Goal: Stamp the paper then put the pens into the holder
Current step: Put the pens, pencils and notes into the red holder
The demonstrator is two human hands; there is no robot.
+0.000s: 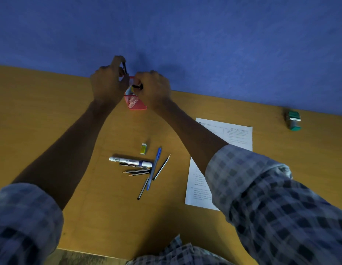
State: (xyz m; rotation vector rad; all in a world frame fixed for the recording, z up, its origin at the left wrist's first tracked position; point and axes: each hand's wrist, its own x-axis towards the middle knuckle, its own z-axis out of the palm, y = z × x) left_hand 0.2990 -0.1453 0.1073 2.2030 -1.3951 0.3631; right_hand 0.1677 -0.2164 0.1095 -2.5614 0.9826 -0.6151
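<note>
A red mesh pen holder (135, 103) stands at the far edge of the wooden desk (70, 131), against the blue wall. My left hand (107, 85) is just left of it, pinching a dark pen (124, 67) upright above the rim. My right hand (153, 88) is over the holder's right side, closed on another dark pen (138, 86). The printed paper (231, 134) lies to the right, partly under my right forearm. The green stamp (293, 120) rests on its side at the far right.
In the middle of the desk lie a white marker (128, 161), a blue pen (154, 167), several pencils (162, 167) and a small yellow eraser (143, 148). The desk's near edge is by my lap.
</note>
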